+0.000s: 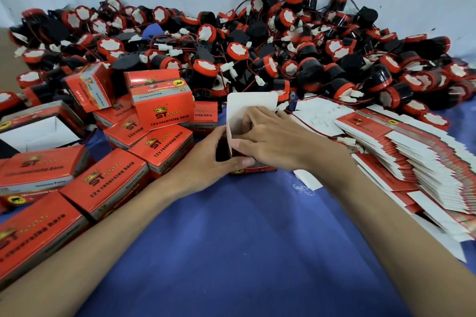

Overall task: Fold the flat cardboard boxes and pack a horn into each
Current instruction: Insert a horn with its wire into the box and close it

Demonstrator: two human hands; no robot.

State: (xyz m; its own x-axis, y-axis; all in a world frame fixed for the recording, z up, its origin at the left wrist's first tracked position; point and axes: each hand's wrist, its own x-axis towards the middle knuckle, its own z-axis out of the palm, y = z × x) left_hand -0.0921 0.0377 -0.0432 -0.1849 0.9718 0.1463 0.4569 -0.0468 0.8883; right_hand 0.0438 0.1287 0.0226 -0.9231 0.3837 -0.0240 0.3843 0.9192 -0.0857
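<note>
A red cardboard box (251, 169) stands on the blue cloth at the centre with its white top flap (251, 101) raised. My left hand (206, 162) grips the box's left side, thumb across its front. My right hand (273, 139) reaches into the open top with its fingers curled down inside. What is inside the box is hidden. A big heap of black and red horns (257, 54) with wires lies behind. Flat unfolded boxes (417, 157) are stacked at the right.
Several closed red boxes (108, 183) are piled at the left, along with one open empty box (38, 131). Blue cloth (231, 252) covers the surface in front. A white sheet hangs behind the heap. Loose white scraps (307, 179) lie beside my right wrist.
</note>
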